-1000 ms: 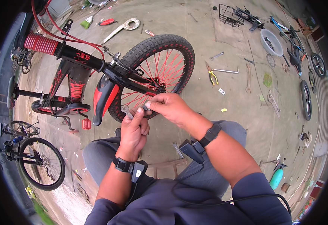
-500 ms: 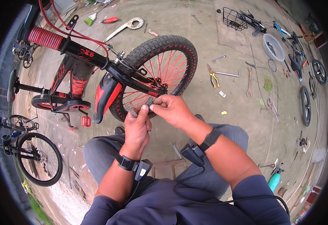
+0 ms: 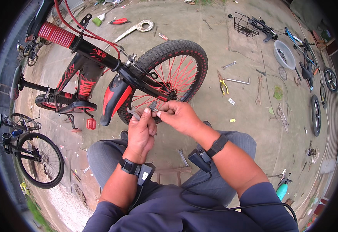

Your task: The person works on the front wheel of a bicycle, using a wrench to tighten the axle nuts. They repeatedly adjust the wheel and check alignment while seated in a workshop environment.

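Note:
Both of my hands meet in front of the bicycle's front wheel. My left hand (image 3: 140, 129) is closed around a wrench (image 3: 133, 112), whose grey jaw sticks out past the thumb. A small dark part (image 3: 153, 105) sits between the fingertips of both hands; it is too small to name. My right hand (image 3: 182, 117) pinches at it with thumb and fingers. Just beyond my hands stands the black and red bicycle (image 3: 96, 54), its knobby front tyre (image 3: 169, 47) turned to the right. The lower rim of that wheel is partly hidden by my hands.
To the right lie yellow-handled pliers (image 3: 223, 84), an L-shaped rod wrench (image 3: 238, 81) and a long spanner (image 3: 259, 91). A grey basin (image 3: 284, 55) is farther right. Another bicycle's wheel (image 3: 40, 160) is at left. Between my legs lies a small wrench (image 3: 183, 157).
The view has shifted slightly, so the bicycle and floor tools appear a little farther right and lower. My hands keep nearly the same place and grip.

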Motion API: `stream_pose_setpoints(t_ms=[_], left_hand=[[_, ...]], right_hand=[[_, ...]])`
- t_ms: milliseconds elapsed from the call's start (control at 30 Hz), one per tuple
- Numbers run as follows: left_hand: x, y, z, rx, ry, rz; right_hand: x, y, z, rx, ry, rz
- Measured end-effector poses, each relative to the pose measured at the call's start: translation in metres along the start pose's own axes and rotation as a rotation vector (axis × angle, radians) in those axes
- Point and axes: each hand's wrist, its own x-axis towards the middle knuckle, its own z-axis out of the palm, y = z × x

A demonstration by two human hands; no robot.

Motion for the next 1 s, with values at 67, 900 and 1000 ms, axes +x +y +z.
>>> stream_pose_setpoints(t_ms=[67,900,1000], left_hand=[[0.003,0.002,-0.001,0.006,0.012,0.013],[0.011,0.004,-0.018,0.03,-0.047,-0.085],[0.011,0.01,-0.017,0.039,-0.011,-0.065]], right_hand=[[0.0,0.0,-0.002,-0.003,0.009,0.027],[0.016,0.014,-0.011,0.42,-0.039,0.216],[0.016,0.008,-0.012,0.398,-0.011,0.247]])
